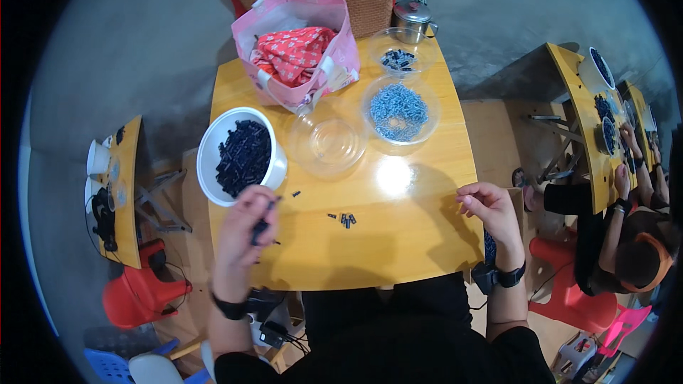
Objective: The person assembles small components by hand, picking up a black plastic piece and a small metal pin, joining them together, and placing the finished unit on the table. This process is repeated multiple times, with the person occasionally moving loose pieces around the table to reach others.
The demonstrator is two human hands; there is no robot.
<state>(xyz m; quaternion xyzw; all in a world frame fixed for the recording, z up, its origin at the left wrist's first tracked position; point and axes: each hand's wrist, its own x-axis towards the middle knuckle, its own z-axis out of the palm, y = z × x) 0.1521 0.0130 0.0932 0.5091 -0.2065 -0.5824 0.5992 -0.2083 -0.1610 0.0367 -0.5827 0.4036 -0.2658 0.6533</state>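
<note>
My left hand point(247, 226) is closed around several small black plastic pieces point(261, 231), at the near edge of a white bucket point(277, 163). That bucket holds a heap of similar black pieces point(243, 156). Over the table's right edge, my right hand point(492, 212) has thumb and forefinger slightly apart, with nothing visible between them. A small group of black pieces point(346, 220) lies on the tabletop between my hands. One loose black piece point(296, 193) rests close to the bucket.
An empty clear bowl point(329, 163) stands beside a clear bowl point(432, 124) of small bluish metallic parts. Behind are another clear bowl point(429, 50) with black pieces, a metal pot point(411, 16) and a pink bag point(345, 43). People sit at a table point(562, 78) on the right.
</note>
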